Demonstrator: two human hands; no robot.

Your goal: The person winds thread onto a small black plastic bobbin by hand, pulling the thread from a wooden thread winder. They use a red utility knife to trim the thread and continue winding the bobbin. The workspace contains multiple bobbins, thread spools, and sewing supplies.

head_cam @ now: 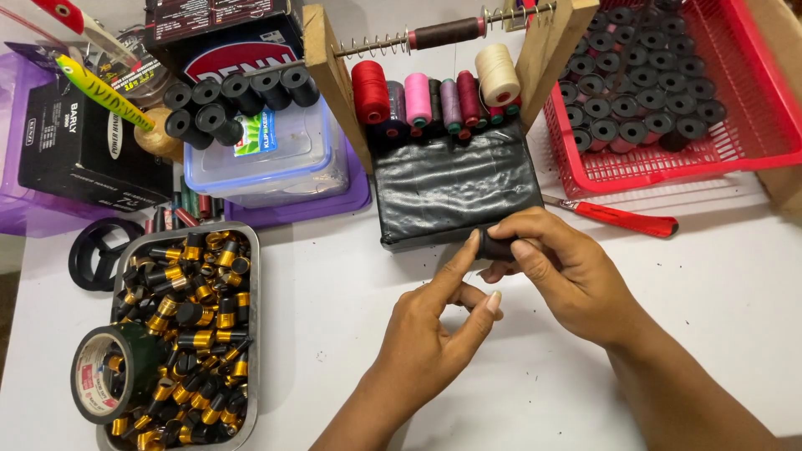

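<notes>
A small black cylindrical piece (pixel 494 247) is pinched between the thumb and fingers of my right hand (pixel 568 280), just in front of a black wrapped block (pixel 455 185). My left hand (pixel 434 330) is beside it, its index finger stretched up so the tip touches the piece's left end, the other fingers loosely curled. Both hands hover over the white table (pixel 334 301). Behind the block, a wooden frame (pixel 334 79) carries a row of thread spools (pixel 434 100) in red, pink, purple and cream.
A metal tray (pixel 253 334) of several black-and-gold caps holds a tape roll (pixel 113 372) at left. A red basket (pixel 752 125) of black tubes sits at back right, red-handled pliers (pixel 622 217) before it. Clear plastic container (pixel 267 159), black tubes (pixel 225 100), boxes and a black ring (pixel 96 250) fill back left.
</notes>
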